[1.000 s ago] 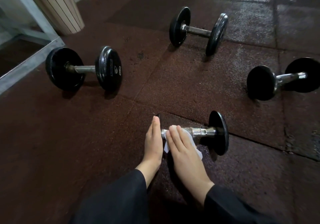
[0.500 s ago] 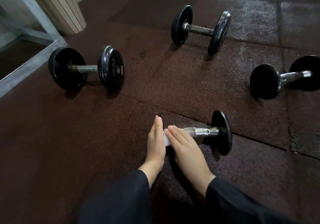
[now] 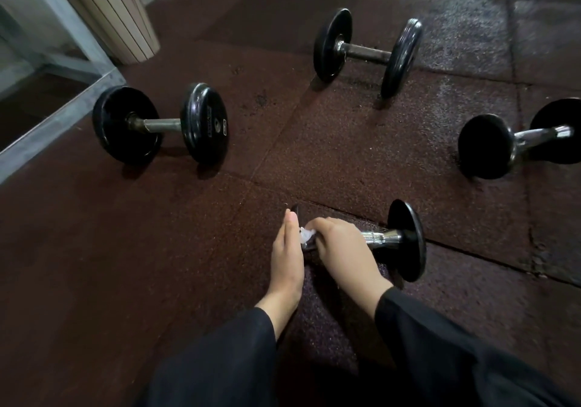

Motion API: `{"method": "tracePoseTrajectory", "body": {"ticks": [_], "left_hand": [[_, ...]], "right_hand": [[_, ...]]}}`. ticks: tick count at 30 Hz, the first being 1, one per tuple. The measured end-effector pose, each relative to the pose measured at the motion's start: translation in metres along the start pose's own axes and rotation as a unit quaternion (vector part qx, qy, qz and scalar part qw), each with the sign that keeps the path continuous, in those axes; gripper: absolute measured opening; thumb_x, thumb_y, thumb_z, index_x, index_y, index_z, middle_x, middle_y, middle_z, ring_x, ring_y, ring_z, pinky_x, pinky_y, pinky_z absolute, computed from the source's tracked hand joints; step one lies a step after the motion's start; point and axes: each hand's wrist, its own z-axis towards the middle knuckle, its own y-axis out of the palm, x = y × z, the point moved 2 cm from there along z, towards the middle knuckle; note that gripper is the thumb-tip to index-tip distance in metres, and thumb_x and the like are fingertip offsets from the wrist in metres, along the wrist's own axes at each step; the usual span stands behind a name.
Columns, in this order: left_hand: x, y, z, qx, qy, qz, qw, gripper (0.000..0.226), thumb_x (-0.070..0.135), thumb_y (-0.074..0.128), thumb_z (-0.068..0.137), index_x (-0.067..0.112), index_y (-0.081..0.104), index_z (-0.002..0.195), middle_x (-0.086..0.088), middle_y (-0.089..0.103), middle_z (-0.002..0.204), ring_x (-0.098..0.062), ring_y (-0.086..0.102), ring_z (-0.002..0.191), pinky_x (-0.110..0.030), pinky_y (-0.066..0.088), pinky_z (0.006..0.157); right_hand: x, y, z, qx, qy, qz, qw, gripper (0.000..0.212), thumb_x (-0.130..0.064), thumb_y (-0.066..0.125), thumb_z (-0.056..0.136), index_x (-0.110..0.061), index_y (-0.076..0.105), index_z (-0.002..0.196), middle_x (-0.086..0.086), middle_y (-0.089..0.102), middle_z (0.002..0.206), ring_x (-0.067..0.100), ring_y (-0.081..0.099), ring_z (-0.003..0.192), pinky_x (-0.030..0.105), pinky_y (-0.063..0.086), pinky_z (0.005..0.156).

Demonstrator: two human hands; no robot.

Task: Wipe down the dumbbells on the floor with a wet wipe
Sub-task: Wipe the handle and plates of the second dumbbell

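Your right hand (image 3: 338, 249) curls round the wet wipe (image 3: 306, 234) on the near dumbbell (image 3: 405, 240) handle, just beside your left hand (image 3: 287, 249), whose straight fingers brace the hidden plate. If those fingers slip, the bar could roll and the wipe bunch, missing the knurling beyond your knuckles.

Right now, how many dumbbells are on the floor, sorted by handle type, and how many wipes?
Black-plate dumbbells with dull grey straight handles: 2
Black-ended dumbbells with shiny chrome handles: 2
White wet wipe, held in the right hand: 1
Total: 5
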Motion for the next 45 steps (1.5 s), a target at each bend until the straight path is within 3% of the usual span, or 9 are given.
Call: {"method": "tracePoseTrajectory", "body": {"ticks": [7, 12, 16, 20, 23, 30, 37, 41, 45], "left_hand": [[0.003, 0.0, -0.002, 0.008, 0.011, -0.005, 1.0, 0.075, 0.064, 0.039, 0.084, 0.01, 0.05, 0.135, -0.009, 0.054, 0.137, -0.018, 0.048, 0.129, -0.041, 0.034, 0.112], [0.003, -0.001, -0.003, 0.003, -0.002, -0.011, 1.0, 0.073, 0.063, 0.039, 0.085, 0.01, 0.05, 0.135, -0.009, 0.053, 0.138, -0.018, 0.047, 0.13, -0.04, 0.033, 0.113], [0.003, 0.001, -0.002, 0.003, -0.01, -0.03, 0.999, 0.063, 0.054, 0.038, 0.092, 0.01, 0.05, 0.135, -0.008, 0.051, 0.139, -0.017, 0.046, 0.131, -0.038, 0.032, 0.114], [0.003, 0.003, -0.003, 0.004, -0.007, -0.022, 1.0, 0.09, 0.073, 0.042, 0.072, 0.007, 0.051, 0.133, -0.012, 0.051, 0.139, -0.021, 0.046, 0.131, -0.041, 0.033, 0.113], [0.005, 0.001, -0.003, 0.004, -0.002, 0.0, 1.0, 0.059, 0.049, 0.035, 0.095, 0.01, 0.045, 0.138, -0.005, 0.046, 0.144, -0.013, 0.041, 0.134, -0.033, 0.027, 0.116], [-0.001, 0.002, 0.003, 0.005, 0.0, 0.006, 1.0, 0.057, 0.048, 0.034, 0.096, 0.009, 0.048, 0.136, -0.007, 0.05, 0.14, -0.017, 0.045, 0.131, -0.039, 0.031, 0.114], [0.0, 0.0, 0.0, 0.0, 0.007, 0.014, 1.0, 0.056, 0.045, 0.032, 0.097, 0.01, 0.044, 0.139, -0.004, 0.047, 0.143, -0.013, 0.042, 0.133, -0.036, 0.028, 0.116], [0.001, 0.001, 0.001, 0.003, 0.007, 0.012, 1.0, 0.054, 0.043, 0.031, 0.098, 0.011, 0.04, 0.142, -0.001, 0.043, 0.146, -0.012, 0.038, 0.135, -0.03, 0.024, 0.117], [0.004, 0.003, 0.0, 0.011, 0.007, 0.005, 1.0, 0.053, 0.042, 0.031, 0.098, 0.011, 0.04, 0.141, 0.0, 0.041, 0.146, -0.011, 0.037, 0.135, -0.027, 0.024, 0.116]], "right_hand": [[0.0, 0.001, 0.017, -0.081, 0.063, 0.011, 0.995, 0.027, -0.009, 0.042, 0.09, -0.011, 0.065, 0.104, 0.012, 0.067, 0.104, 0.033, 0.06, 0.101, 0.034, 0.044, 0.083], [0.007, 0.015, -0.023, 0.052, -0.069, -0.033, 0.996, 0.042, -0.012, 0.038, 0.076, -0.006, 0.072, 0.099, 0.01, 0.073, 0.1, 0.027, 0.068, 0.096, 0.031, 0.047, 0.091], [0.011, 0.035, -0.048, 0.058, -0.092, 0.019, 0.994, 0.041, -0.008, 0.04, 0.086, 0.004, 0.056, 0.122, 0.012, 0.052, 0.132, 0.019, 0.044, 0.126, 0.01, 0.007, 0.113], [0.011, 0.037, -0.05, -0.003, -0.123, -0.04, 0.992, 0.036, -0.005, 0.031, 0.095, 0.004, 0.048, 0.125, 0.014, 0.051, 0.135, 0.027, 0.04, 0.131, 0.027, 0.008, 0.116], [0.022, 0.025, -0.051, 0.044, -0.087, -0.055, 0.994, 0.04, -0.007, 0.029, 0.095, 0.007, 0.057, 0.12, 0.017, 0.056, 0.13, 0.023, 0.037, 0.128, 0.027, 0.005, 0.115], [-0.008, 0.007, -0.013, 0.044, -0.049, -0.127, 0.99, 0.047, -0.013, 0.031, 0.063, -0.005, 0.076, 0.072, 0.005, 0.074, 0.074, 0.017, 0.071, 0.071, 0.022, 0.057, 0.067], [0.015, 0.011, -0.039, 0.018, -0.047, -0.233, 0.971, 0.049, -0.003, 0.035, 0.068, 0.004, 0.07, 0.101, 0.016, 0.071, 0.105, 0.027, 0.069, 0.097, 0.039, 0.055, 0.083], [0.021, -0.014, -0.031, 0.016, 0.028, -0.224, 0.974, 0.04, 0.006, 0.067, 0.069, 0.01, 0.063, 0.109, 0.024, 0.066, 0.108, 0.034, 0.063, 0.102, 0.037, 0.053, 0.089], [0.01, -0.017, -0.024, -0.043, 0.006, -0.277, 0.96, 0.039, -0.001, 0.04, 0.085, 0.006, 0.056, 0.12, 0.019, 0.059, 0.118, 0.03, 0.053, 0.112, 0.035, 0.042, 0.101]]}}
